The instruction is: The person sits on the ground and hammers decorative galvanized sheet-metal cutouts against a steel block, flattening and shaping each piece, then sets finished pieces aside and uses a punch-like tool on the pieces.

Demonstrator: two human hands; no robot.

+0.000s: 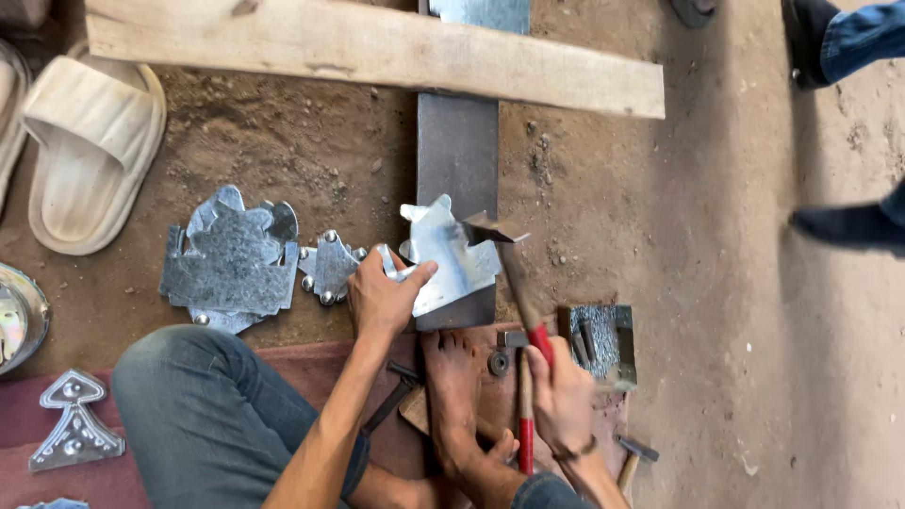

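Left hand [382,300] grips the cut sheet-metal piece [452,254], holding it flat on the dark steel bar [457,151] near the bar's lower end. Right hand [563,391] clenched around the red-handled hammer [514,283]; its head touches the piece's right edge.

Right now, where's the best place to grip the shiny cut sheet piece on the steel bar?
Probably its left edge, coming from the left, as the left hand does. The sheet piece lies flat on the bar, and the hammer held by the right hand sits at its right side.
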